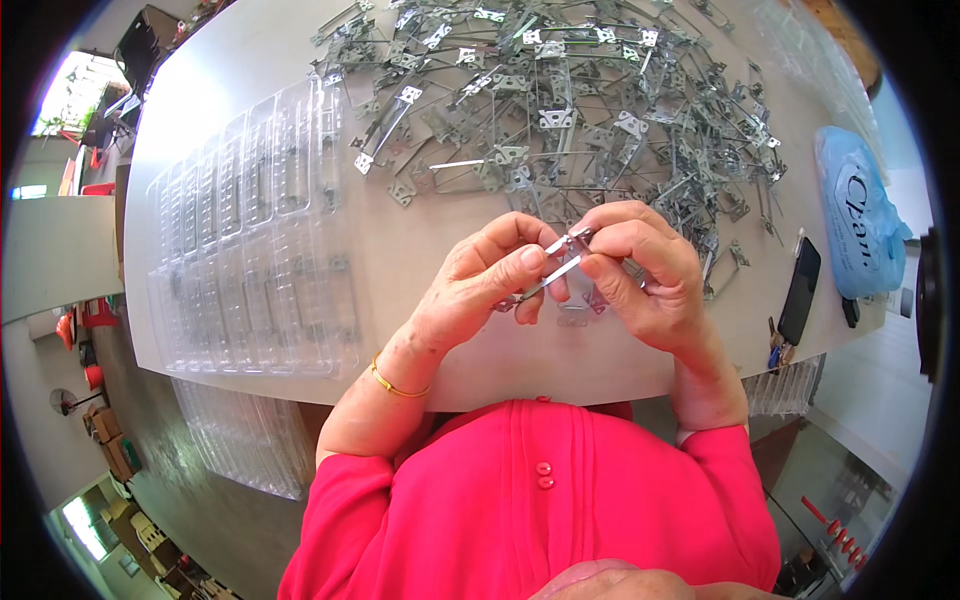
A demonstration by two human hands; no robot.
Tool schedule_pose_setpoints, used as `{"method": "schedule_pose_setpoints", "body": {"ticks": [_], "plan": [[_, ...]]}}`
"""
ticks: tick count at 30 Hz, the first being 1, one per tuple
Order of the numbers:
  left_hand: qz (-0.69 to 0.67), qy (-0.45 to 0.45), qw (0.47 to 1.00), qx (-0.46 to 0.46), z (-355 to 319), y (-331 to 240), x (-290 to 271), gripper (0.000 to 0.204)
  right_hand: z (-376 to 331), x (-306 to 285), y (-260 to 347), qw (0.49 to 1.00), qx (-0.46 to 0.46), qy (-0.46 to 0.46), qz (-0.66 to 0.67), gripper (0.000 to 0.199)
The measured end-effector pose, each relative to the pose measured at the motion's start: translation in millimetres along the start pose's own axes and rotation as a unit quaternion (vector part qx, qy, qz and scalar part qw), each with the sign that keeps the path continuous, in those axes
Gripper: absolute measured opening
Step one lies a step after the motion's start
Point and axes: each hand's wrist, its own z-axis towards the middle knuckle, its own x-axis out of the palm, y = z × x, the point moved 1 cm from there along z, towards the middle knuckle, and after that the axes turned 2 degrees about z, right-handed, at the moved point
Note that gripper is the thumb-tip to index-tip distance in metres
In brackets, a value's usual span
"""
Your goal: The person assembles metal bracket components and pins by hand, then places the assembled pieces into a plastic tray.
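Note:
Between my two hands is a thin, flat metal bracket (553, 275) with wider plate ends. My left hand (490, 265) pinches it from the left, thumb and fingertips closed on its strip. From the right, my right hand (645, 262) grips its upper end between thumb and fingers. The fingertips hide parts of the bracket, so I cannot tell whether it is one piece or two. Just beyond my hands lies a large tangled heap of similar metal brackets (555, 118). A bracket or two shows on the table below my fingers, partly hidden.
A clear plastic tray (250, 230) with moulded compartments lies on the white table (480, 372) at left. At right are a blue plastic bag (858, 215), a black phone (800, 292) and keys (778, 350). More clear trays (245, 435) are stacked below the table's left edge.

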Motion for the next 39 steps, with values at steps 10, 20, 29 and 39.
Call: {"method": "schedule_pose_setpoints", "body": {"ticks": [10, 20, 29, 39], "plan": [[0.014, -0.062, 0.995, 0.077, 1, 5, -4, 0.038, 0, -2, -2, 0.989, -0.087, -0.104, -0.061, 0.016], [0.252, -0.191, 0.941, 0.122, -4, -7, 12, 0.024, -7, -4, 8, 0.977, -0.151, -0.085, -0.123, 0.01], [0.219, -0.251, 0.94, 0.068, -42, -27, 23, 0.013, -14, 4, 5, 0.981, -0.166, -0.026, -0.096, 0.009], [0.533, -0.38, 0.749, 0.097, -101, 4, 7, 0.011, -1, 13, 7, 0.977, -0.17, -0.044, -0.12, 0.012]]}}
